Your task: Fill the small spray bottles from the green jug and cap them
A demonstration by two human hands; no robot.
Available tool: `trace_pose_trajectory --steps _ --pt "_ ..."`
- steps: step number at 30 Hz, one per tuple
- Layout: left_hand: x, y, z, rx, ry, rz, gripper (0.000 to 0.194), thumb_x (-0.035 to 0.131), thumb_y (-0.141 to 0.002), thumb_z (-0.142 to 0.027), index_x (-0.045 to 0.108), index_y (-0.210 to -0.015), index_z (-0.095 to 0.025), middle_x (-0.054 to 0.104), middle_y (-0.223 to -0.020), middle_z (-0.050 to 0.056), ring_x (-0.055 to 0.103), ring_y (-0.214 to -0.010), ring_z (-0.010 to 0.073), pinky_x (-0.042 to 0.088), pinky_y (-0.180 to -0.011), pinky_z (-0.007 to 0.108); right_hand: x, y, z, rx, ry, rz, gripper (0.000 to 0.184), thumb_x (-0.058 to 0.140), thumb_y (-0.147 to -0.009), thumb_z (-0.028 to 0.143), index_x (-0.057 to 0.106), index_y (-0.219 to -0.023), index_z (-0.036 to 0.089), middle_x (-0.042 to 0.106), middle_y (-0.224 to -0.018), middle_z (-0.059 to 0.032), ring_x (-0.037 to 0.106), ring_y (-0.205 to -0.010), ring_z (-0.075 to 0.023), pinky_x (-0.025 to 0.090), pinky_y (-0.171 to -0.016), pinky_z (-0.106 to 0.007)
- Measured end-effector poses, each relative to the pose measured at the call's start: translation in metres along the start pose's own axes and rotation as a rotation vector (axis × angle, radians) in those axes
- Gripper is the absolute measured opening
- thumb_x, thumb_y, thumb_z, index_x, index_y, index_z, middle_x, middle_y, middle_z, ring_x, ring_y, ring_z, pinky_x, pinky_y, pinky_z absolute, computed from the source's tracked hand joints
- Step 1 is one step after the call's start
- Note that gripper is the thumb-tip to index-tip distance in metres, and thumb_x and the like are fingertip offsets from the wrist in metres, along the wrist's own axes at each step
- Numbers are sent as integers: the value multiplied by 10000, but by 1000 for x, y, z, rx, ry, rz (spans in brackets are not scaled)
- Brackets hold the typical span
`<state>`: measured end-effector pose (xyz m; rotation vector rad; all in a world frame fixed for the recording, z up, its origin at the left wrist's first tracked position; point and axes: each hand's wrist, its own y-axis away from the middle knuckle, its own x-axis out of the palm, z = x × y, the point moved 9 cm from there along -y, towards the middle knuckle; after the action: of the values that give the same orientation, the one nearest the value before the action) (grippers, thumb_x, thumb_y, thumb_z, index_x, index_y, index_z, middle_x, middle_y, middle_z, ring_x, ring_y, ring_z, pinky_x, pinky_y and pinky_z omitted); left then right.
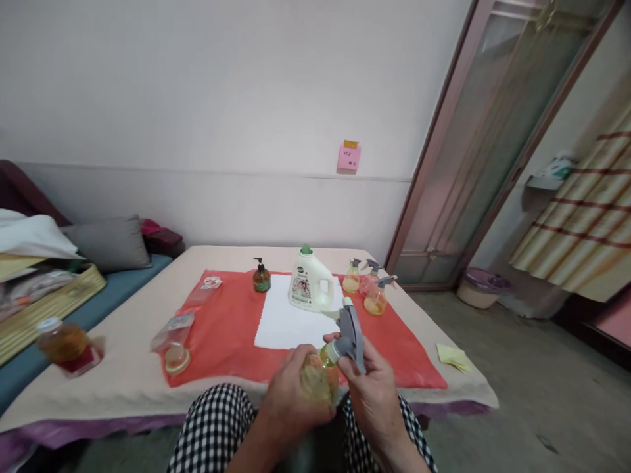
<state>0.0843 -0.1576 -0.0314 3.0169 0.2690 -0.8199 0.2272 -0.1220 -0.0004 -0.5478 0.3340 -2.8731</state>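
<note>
Above my lap, my left hand is wrapped round the clear yellowish body of a spray bottle, which is tilted. The fingers of my right hand grip its grey trigger head, which sits at the bottle's neck; whether it is screwed tight I cannot tell. Beyond my hands a large pale detergent jug with a green cap stands on a white sheet. To its right are a yellow spray bottle, a pink one and an orange one.
A red cloth covers the middle of the table. A brown pump bottle, a small round container and clear plastic bags lie leftward. An amber jar stands far left, yellow notes near the right edge.
</note>
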Motion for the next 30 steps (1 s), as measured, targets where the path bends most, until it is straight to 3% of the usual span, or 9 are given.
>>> trace_pose_trajectory --steps 4,9,15,21,26,30 --pt "1 34 -6 22 28 52 637 793 -518 -204 619 -1129 -258 697 -1105 57 652 -1041 297 528 -898 409 -2 29 8 68 17 52 395 859 -721 488 796 -1035 257 776 -1018 -82 709 -962 -258 553 -917 -411" --pt "2 60 -10 30 43 44 680 783 -533 -223 607 -1190 -244 675 -1196 85 614 -1136 315 491 -1002 443 4 49 17 31 70 117 367 863 -721 477 804 -1002 249 776 -968 -75 709 -920 -253 560 -863 -384" --pt "0 66 -5 -13 -11 -24 694 761 -536 -204 611 -1213 -227 677 -1185 81 592 -1138 308 456 -1015 434 6 52 7 28 9 67 355 854 -734 494 797 -991 257 776 -961 -55 695 -882 -207 547 -867 -343" --pt "5 67 -4 -6 -8 18 632 783 -543 -214 631 -1156 -230 676 -1129 59 604 -1088 288 471 -954 398 1 51 1 55 -22 70 396 869 -702 510 778 -950 215 758 -901 -58 680 -829 -216 547 -783 -348" --pt "4 76 -21 30 -235 -84 636 770 -608 -247 623 -1221 -169 663 -1130 115 583 -1139 341 446 -1005 454 -12 60 10 21 -27 -72 338 907 -667 419 712 -847 211 711 -810 -12 636 -763 -173 522 -724 -300" --pt "7 86 -41 121 -371 -236 447 730 -744 -306 641 -1166 -187 666 -1070 129 595 -1091 354 459 -960 467 -16 73 18 -23 -53 -244 370 908 -661 418 626 -801 224 675 -778 19 617 -761 -158 514 -718 -284"
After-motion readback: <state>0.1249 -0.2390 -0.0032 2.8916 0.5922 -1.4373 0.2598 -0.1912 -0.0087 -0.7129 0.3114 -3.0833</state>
